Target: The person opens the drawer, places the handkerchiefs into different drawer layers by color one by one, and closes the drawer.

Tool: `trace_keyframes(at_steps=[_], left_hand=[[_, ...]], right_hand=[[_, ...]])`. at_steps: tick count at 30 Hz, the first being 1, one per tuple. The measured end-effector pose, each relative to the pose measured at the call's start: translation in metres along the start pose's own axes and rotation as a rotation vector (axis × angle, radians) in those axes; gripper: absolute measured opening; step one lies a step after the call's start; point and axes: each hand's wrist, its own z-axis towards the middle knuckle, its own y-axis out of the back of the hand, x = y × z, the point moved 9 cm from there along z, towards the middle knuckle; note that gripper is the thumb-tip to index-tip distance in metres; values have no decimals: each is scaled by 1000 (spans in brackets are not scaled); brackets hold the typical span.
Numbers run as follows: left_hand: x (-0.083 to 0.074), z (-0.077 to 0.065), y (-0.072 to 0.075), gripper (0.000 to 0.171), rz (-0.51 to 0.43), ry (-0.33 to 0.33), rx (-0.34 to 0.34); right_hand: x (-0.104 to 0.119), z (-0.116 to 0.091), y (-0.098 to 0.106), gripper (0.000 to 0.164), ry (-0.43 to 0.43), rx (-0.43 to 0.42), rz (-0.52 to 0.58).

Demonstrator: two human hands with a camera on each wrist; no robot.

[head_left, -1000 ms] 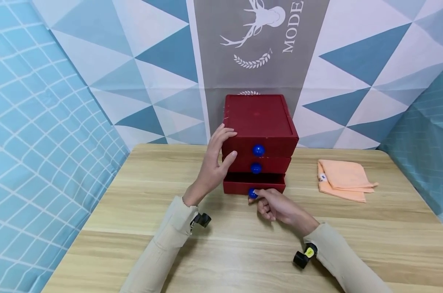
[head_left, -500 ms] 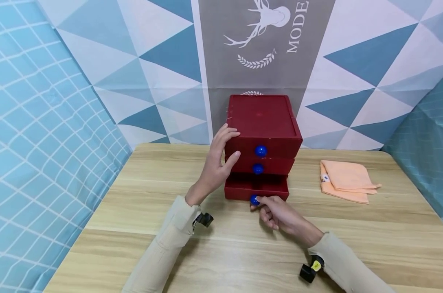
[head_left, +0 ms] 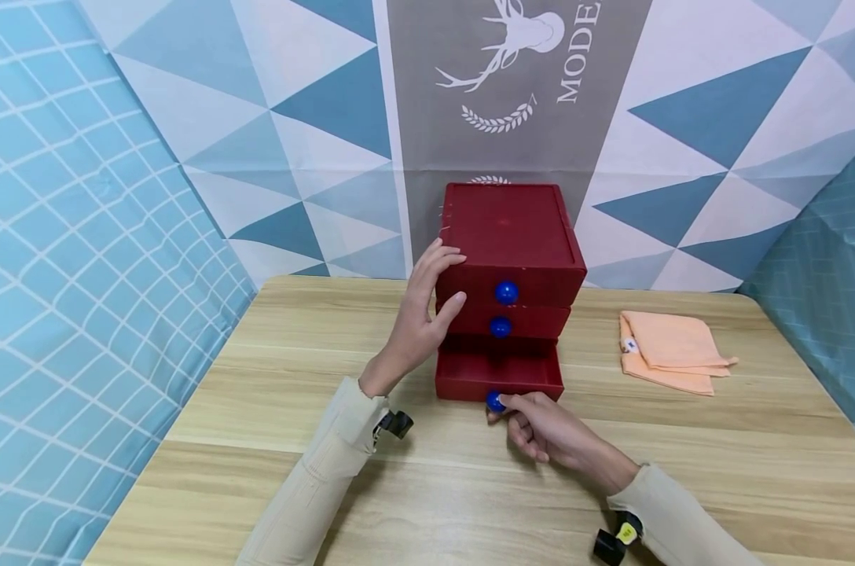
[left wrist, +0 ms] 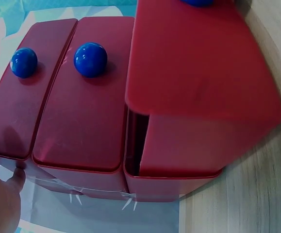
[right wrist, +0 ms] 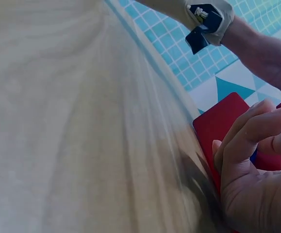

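A red drawer cabinet [head_left: 505, 224] with blue ball knobs stands at the back of the table. Its bottom drawer [head_left: 463, 389] is pulled out, and the part of its inside that shows holds nothing. My right hand [head_left: 551, 428] pinches that drawer's blue knob [head_left: 494, 402] between thumb and fingers. The upper drawer [head_left: 470, 287] and the middle drawer [head_left: 463, 321] are closed. My left hand [head_left: 415, 326] rests against the cabinet's upper left side, fingers extended and thumb apart. In the left wrist view the drawer front [left wrist: 203, 68] juts out beyond the two closed ones.
A folded peach cloth [head_left: 671, 346] lies on the wooden table [head_left: 427, 503], right of the cabinet. Behind the cabinet hangs a patterned wall cloth [head_left: 328, 157]. Blue tiled cloth [head_left: 95, 236] borders the table on the left.
The bottom drawer has slid farther out toward me, drawn by my right hand on its knob. My left hand has stayed at the cabinet's side. The view has shifted slightly.
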Motion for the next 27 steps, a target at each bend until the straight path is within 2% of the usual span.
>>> trace_keyframes(at_steps=[13,27], left_hand=[[2,-1,3,41,4,24,-7],[1,0,0,42,4,26,11]], right_hand=[[-11,-18,-15,49,-69,43,12],[-31,-45,-37,49,-124,92,112]])
